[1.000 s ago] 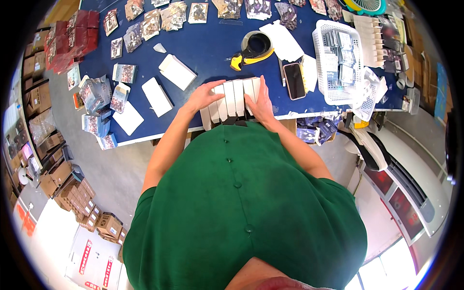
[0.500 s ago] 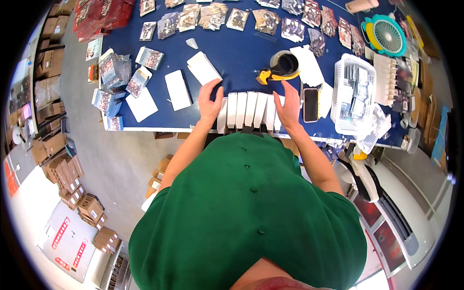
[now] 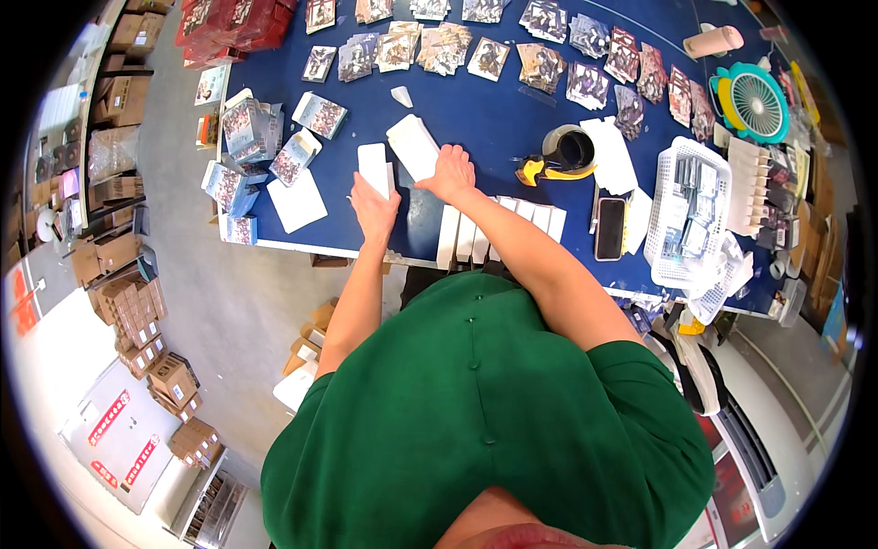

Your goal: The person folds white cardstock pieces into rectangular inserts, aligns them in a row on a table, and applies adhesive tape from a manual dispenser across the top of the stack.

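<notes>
Left hand (image 3: 376,209) grips a white box (image 3: 373,168) at its near end; right hand (image 3: 450,174) lies flat on another white box (image 3: 413,146) at one o'clock — probably light, stiff card, best held by the edges.

Two hands over the blue table (image 3: 494,101): left hand (image 3: 376,207), right hand (image 3: 449,173). Two flat white boxes at the fingertips, one (image 3: 373,168) under the left, one (image 3: 413,146) under the right. Six upright white boxes (image 3: 498,231) in a row just below the right wrist. One more white box (image 3: 296,200) left of the left hand. Right of the grip: one tape dispenser (image 3: 560,156), one black phone (image 3: 610,229), one white basket (image 3: 688,212), one teal fan (image 3: 751,101), one pink cylinder (image 3: 714,41).
</notes>
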### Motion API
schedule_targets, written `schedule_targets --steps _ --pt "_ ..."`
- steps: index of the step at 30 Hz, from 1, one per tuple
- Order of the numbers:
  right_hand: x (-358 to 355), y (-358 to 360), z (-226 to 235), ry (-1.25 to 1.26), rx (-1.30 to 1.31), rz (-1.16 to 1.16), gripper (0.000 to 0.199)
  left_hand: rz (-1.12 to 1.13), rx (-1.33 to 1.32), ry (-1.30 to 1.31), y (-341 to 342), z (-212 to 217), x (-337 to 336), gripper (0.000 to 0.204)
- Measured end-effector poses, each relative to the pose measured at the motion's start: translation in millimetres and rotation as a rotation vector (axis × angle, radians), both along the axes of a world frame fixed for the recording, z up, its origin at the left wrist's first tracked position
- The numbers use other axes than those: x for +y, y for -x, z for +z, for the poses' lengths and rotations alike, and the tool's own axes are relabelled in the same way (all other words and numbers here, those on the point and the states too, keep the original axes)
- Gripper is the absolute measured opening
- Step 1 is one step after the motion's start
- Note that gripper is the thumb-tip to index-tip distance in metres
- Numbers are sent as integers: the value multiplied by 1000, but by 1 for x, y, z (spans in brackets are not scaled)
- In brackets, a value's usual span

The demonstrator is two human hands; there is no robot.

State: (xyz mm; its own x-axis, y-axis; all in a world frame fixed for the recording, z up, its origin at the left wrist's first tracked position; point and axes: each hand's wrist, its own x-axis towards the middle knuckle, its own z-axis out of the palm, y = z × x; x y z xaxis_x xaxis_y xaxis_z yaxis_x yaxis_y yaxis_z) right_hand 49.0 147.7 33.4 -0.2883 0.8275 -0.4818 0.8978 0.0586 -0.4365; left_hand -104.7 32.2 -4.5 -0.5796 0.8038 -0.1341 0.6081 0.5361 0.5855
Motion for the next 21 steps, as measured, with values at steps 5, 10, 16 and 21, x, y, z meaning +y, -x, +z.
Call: schedule_targets --steps 5,10,16,21 --pt "15 -18 6 35 452 -277 58 174 -1062 -211 10 16 4 61" --pt "50 -100 100 410 1283 -169 53 148 -1883 -165 0 78 22 50" --pt "33 -155 151 532 1000 250 48 -90 -2153 -32 -32 95 35 56" --pt "-18 -170 148 700 1254 -474 44 -189 -2086 -194 -82 139 50 77"
